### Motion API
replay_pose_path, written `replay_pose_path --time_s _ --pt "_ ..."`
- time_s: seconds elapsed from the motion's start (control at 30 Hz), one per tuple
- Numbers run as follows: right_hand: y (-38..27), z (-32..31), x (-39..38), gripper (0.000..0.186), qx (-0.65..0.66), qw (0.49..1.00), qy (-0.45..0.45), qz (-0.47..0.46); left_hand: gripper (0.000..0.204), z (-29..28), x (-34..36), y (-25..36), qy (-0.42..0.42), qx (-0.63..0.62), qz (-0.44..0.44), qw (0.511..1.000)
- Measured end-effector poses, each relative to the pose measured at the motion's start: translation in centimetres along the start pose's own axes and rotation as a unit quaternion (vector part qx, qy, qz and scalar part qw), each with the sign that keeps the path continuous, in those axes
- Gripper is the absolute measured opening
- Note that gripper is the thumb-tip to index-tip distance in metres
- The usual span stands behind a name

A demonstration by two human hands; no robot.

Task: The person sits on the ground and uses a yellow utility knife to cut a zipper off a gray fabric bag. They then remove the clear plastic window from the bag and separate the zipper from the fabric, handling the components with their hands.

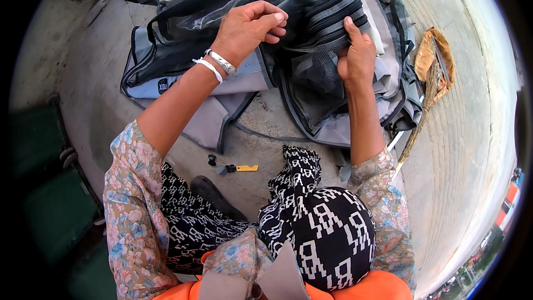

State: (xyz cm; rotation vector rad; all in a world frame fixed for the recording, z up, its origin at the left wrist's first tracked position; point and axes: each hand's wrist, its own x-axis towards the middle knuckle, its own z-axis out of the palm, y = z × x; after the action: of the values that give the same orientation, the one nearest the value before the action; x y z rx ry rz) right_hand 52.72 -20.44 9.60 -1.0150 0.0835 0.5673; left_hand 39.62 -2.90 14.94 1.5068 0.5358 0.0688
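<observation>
Head camera looks down on a grey and black backpack [222,86] spread open on a concrete floor [94,94], and every place below is given relative to that backpack. Over its left-centre, the left hand [247,28], with two bangles [214,65] at the wrist, is closed, its fingertips pinching a fold of black mesh fabric [194,14] at the top of the bag. Just right of that, at the backpack's middle, sits a black zippered pocket [327,16]. The right hand [355,55] grips the lower right side of this pocket, thumb pointing up along the zipper band and fingers curled behind the fabric. Both hands touch the backpack and hold it near each other. Below the backpack, near the person's knee, lies a small yellow utility knife [244,168]. Off the backpack's right edge, a straw broom [430,78] rests on the floor.
</observation>
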Motion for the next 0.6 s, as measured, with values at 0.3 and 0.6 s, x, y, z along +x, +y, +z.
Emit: replay_pose_path --time_s 0.3,0.6 --pt "-0.6 -4.9 4.1 0.034 0.126 0.987 0.067 0.071 0.037 4.7 0.1 -8.6 0.025 0.414 0.238 0.878" --pt "-1.2 -7.3 4.5 0.037 0.147 0.974 0.104 0.137 0.029 3.4 0.5 -10.1 -0.092 0.504 0.044 0.858"
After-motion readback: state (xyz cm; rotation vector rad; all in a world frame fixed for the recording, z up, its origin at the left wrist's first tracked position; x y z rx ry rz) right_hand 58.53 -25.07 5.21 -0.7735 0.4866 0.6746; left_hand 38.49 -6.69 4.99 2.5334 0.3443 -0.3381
